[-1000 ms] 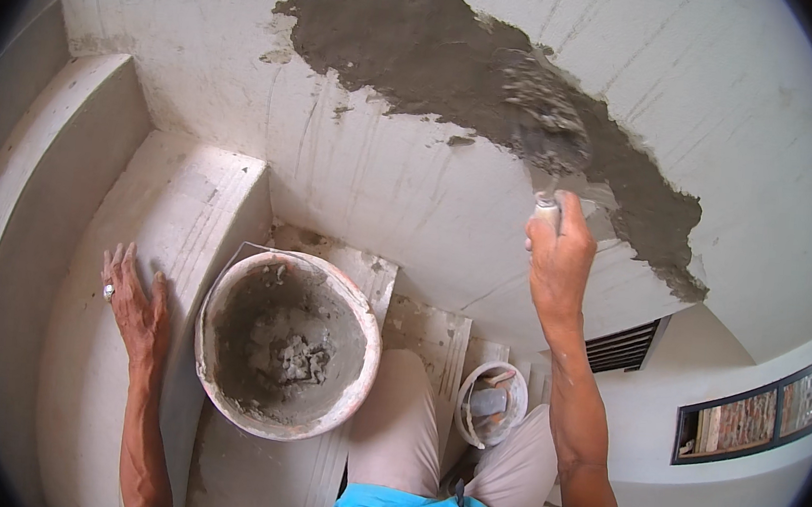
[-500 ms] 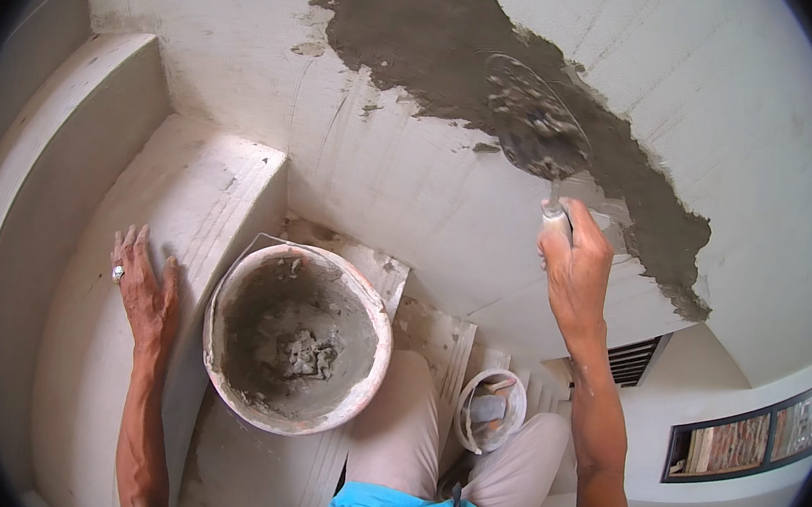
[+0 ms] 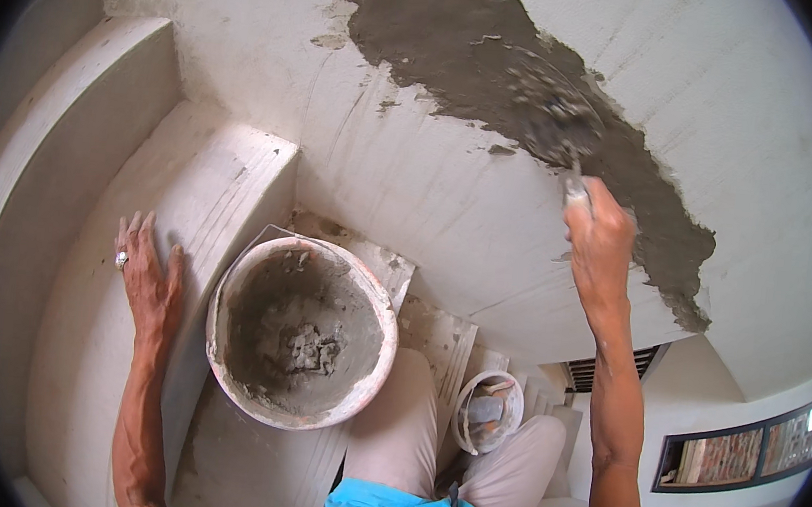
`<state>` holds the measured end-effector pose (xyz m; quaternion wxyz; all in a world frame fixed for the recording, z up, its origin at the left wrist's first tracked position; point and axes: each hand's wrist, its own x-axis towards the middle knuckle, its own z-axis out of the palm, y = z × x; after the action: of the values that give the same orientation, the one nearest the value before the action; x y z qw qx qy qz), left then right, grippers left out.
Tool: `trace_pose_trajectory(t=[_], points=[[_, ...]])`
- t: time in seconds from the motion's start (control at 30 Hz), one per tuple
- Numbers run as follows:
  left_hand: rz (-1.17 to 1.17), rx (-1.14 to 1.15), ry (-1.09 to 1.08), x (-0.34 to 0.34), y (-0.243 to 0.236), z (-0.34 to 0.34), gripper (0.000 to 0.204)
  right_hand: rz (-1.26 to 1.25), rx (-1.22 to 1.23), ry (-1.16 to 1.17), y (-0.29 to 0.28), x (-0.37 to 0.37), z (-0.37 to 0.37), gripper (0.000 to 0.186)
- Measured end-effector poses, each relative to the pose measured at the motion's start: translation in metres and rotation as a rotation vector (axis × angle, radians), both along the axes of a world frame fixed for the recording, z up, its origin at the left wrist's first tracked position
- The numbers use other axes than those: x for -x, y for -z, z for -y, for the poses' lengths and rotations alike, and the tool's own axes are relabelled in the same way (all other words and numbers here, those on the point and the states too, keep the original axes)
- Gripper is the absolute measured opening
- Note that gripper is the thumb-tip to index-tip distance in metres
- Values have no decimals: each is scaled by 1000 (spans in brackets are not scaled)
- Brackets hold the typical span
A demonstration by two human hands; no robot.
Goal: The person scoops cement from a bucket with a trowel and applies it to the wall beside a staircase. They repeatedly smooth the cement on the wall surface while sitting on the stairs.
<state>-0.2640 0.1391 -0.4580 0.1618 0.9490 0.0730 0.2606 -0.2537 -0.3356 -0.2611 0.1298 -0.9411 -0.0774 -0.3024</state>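
Note:
Fingers wrapped around a trowel's handle, my right hand holds its blurred, mortar-covered blade against an irregular dark grey mortar patch on the white plastered wall. My left hand, with a ring on one finger, rests open on a pale stair step, left of a large bucket with a crusted rim and some grey mortar inside. A smaller bucket with unclear items in it sits beside my legs, lower right of the large one.
A higher curved step rises at the left. Stairs descend below the wall toward the right. A dark slatted opening and a long dark-framed window, with brickwork seen through it, are at the lower right.
The view has shifted slightly. My right hand and trowel have moved a little up and rightward over the patch; my left hand stays on the step.

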Motion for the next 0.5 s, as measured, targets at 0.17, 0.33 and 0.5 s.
trace_pose_trajectory(t=[0.17, 0.33, 0.5], points=[[4, -11, -5, -3, -1, 6, 55, -7, -122, 58, 5, 29, 1, 9], [16, -60, -6, -3, 0, -5, 55, 16, -27, -75, 1, 4, -35, 10], [10, -25, -6, -4, 2, 4, 55, 19, 44, -73, -10, -17, -48, 9]])
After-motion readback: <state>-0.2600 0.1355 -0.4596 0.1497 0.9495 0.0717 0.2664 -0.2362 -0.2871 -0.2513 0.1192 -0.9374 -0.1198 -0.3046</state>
